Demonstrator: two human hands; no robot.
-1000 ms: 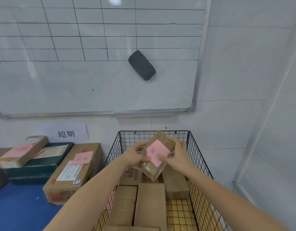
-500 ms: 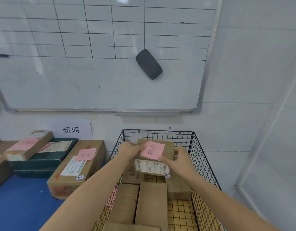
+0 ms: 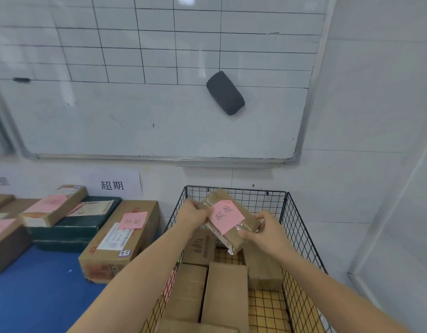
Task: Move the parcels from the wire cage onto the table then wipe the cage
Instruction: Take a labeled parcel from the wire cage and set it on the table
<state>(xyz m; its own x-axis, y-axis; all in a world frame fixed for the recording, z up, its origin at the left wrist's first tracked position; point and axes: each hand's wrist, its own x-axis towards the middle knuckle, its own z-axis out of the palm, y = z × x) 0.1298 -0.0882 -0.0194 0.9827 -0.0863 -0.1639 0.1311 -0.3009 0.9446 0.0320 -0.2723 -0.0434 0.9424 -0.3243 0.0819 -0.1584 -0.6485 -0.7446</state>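
Taped parcel (image 3: 241, 225) with pink note (image 3: 225, 216) tilts above the wire cage (image 3: 301, 227), left hand (image 3: 192, 213) gripping its far end, right hand (image 3: 267, 233) gripping its near end.

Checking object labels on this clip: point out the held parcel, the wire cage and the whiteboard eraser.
held parcel (image 3: 249, 222): head view, bare brown top face.
wire cage (image 3: 260, 200): head view, back mesh.
whiteboard eraser (image 3: 225, 92): head view, its middle.

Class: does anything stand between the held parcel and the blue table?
The cage's left wire wall lies between the parcel, gripped by left hand and right hand, and the table; a brown box sits just beyond it.
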